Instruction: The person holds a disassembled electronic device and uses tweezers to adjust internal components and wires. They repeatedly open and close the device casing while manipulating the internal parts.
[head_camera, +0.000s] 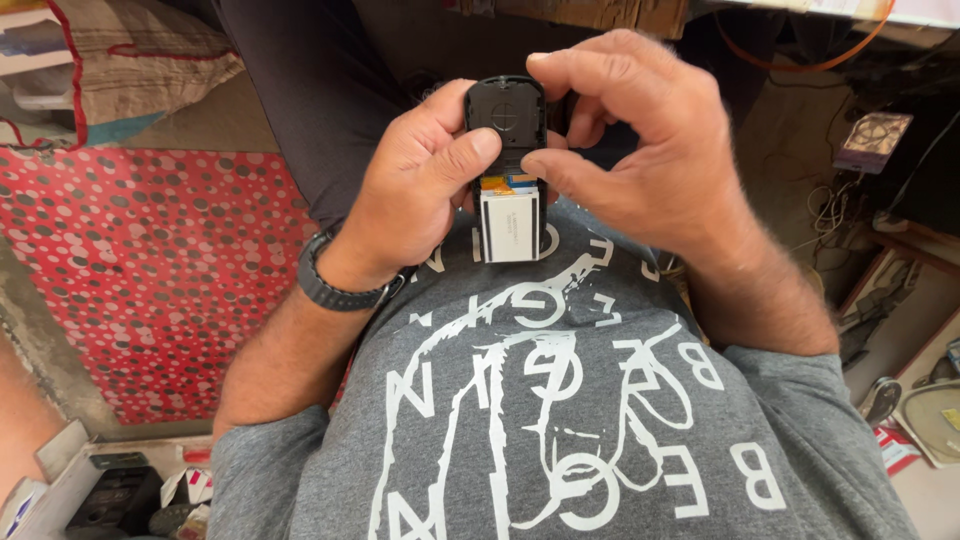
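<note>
A small black mobile phone (508, 150) with its back off is held in front of my chest, its white battery (510, 226) showing at the lower end. My left hand (415, 185) grips the phone from the left, thumb pressed across its back. My right hand (640, 140) holds the black back cover (507, 112) at the upper end, index finger curled over the top and thumb against the phone's right edge. A dark watch (335, 285) sits on my left wrist.
A red mat with white and grey dots (150, 270) covers the floor at left. An open box of small parts (110, 490) lies at lower left. Cables, a small device (872, 140) and clutter fill the right side. A striped cloth bag (130, 60) is at upper left.
</note>
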